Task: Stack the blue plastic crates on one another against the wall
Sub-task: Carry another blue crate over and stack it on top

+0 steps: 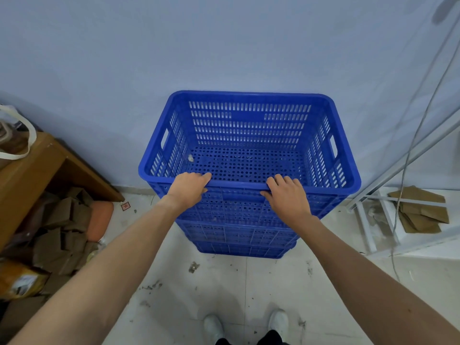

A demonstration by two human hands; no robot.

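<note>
Left edge of the frame: a wooden desk [37, 168] is seen, its corner jutting toward centre; brown cardboard scraps [62, 232] are heaped beneath it, with an orange pad [100, 220] at the heap's right side. A strip of bare floor [139, 220] is left between this clutter and the stack.

Centre: the blue crates [239, 232] are stacked one on another, the back of the stack set close to the wall [224, 46]; whether it touches cannot be told. The top crate [249, 135] is empty apart from a small scrap on its perforated bottom. Its near rim is gripped by both hands: the left hand [189, 189] is curled over the rim left of centre, the right hand [288, 195] is closed on it right of centre, fingers over the edge, thumb on the outer face.

Lower centre: dirty tiled floor lies open in front of the stack, where two white shoes [245, 324] are planted.

Right: a white metal frame [373, 220] is seen just beside the stack's lower right corner, cardboard pieces [420, 210] lying within it and a hanging cable [408, 158] crossing it; the room on this side is narrow
</note>
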